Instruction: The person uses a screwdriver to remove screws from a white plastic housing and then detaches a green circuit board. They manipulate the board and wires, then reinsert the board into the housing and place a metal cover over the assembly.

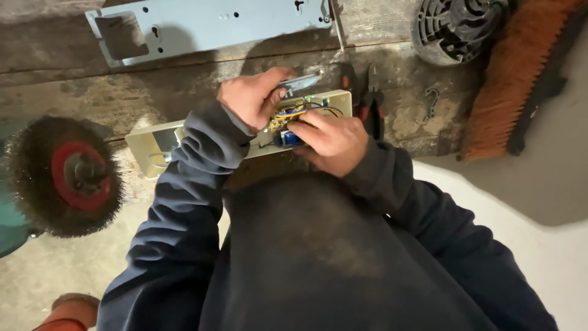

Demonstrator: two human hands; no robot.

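Note:
A long cream plastic housing (153, 142) lies on the worn wooden bench. Inside its right end sits a circuit board (288, 116) with blue and yellow wires (324, 110) and a blue component (288, 138). My left hand (251, 98) is curled over the board's upper edge, touching a grey metal piece (303, 83). My right hand (331, 141) presses its fingers onto the board and the blue component. Dark sleeves cover both arms.
A grey metal mounting plate (208, 24) lies at the back. Red-handled pliers (373, 110) rest just right of the housing, a small hook (432, 101) beyond. A wire wheel brush (64, 175) is at left, a fan motor (456, 27) and an orange broom (520, 67) at right.

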